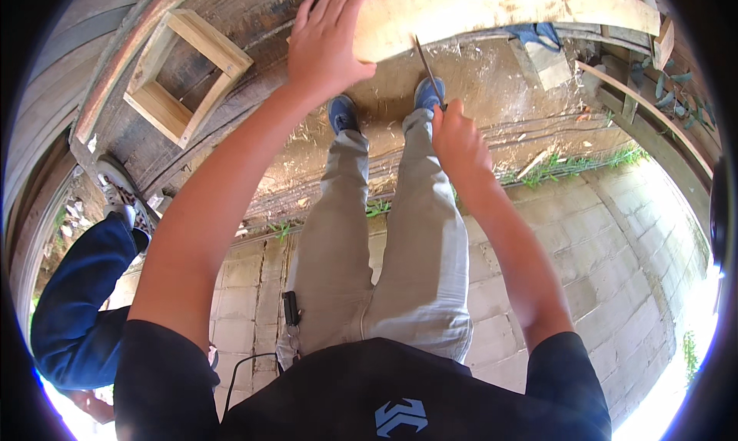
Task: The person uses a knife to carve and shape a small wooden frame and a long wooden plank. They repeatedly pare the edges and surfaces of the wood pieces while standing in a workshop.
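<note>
A pale, wide wooden board (pixel 500 9) lies across the bench at the far side. My left hand (pixel 327 45) rests flat against the board's left end, thumb out and fingers stretched. Closed around a handle, my right hand (pixel 460 141) holds what looks like a handsaw (pixel 425 63), its thin dark blade seen almost edge-on. The blade points away from me, and its tip is at the board's near edge. Whether its teeth touch the wood I cannot tell.
A square wooden frame (pixel 161 111) sits on the planks at left. Another person's dark-trousered leg (pixel 84 287) and patterned shoe (pixel 123 195) are close on my left. My blue shoes (pixel 344 113) stand below the board, among wood chips. A dark blue cloth item (pixel 542 35) lies behind.
</note>
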The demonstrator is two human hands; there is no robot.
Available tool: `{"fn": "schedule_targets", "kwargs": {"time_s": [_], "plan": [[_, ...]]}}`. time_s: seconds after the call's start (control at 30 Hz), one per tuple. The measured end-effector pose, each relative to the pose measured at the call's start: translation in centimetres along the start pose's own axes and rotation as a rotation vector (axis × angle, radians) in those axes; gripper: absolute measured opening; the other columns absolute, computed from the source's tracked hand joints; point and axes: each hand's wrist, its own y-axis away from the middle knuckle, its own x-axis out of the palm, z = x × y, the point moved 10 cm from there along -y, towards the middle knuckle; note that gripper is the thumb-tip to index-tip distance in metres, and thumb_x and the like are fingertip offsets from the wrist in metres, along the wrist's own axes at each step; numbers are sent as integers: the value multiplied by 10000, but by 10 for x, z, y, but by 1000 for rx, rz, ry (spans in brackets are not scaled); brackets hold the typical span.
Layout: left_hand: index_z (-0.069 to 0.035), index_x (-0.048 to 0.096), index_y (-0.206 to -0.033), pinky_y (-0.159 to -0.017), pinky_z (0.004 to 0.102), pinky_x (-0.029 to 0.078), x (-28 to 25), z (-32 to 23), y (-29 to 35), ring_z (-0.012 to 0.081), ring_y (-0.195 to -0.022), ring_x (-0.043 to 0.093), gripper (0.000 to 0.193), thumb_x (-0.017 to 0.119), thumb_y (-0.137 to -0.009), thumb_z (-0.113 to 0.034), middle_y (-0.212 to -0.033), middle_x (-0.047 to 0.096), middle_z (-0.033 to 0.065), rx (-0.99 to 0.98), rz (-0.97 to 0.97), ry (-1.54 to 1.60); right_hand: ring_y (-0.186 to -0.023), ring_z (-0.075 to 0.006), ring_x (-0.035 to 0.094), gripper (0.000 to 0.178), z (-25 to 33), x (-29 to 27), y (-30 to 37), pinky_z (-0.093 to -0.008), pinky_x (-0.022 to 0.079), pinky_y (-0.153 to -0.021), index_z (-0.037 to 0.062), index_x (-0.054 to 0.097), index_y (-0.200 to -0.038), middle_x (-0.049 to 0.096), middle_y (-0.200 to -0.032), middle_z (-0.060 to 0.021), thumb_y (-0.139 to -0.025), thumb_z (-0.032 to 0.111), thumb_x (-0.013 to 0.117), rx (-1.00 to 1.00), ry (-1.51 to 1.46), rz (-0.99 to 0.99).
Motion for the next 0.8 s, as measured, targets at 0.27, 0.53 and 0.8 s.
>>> {"fn": "schedule_targets", "kwargs": {"time_s": [0.27,0.53,0.8], "plan": [[-22,379,-1468,-1218,501,206,-8,-2,2,304,-1485,290,1010,818,-592,-270,-1577,344,168,-20,-1,54,-683,-378,719,355,14,-35,5,-456,587,-500,44,475,-963,697,-720,-174,-1023,392,507,-73,68,-41],[-19,380,-1464,-1211,505,214,-12,-6,4,317,-1479,301,1010,827,-594,-270,-1576,345,172,48,-69,74,-706,-399,717,374,-2,1,-5,-483,600,-554,39,472,-974,698,-731,-178,-1034,408,474,1,6,10],[-22,385,-1456,-1215,502,214,-8,-2,5,312,-1484,290,1022,846,-578,-265,-1579,337,166,-6,1,47,-757,-401,722,393,16,-34,5,-451,612,-587,24,486,-1012,705,-806,-203,-1022,418,490,-37,70,17]]}}
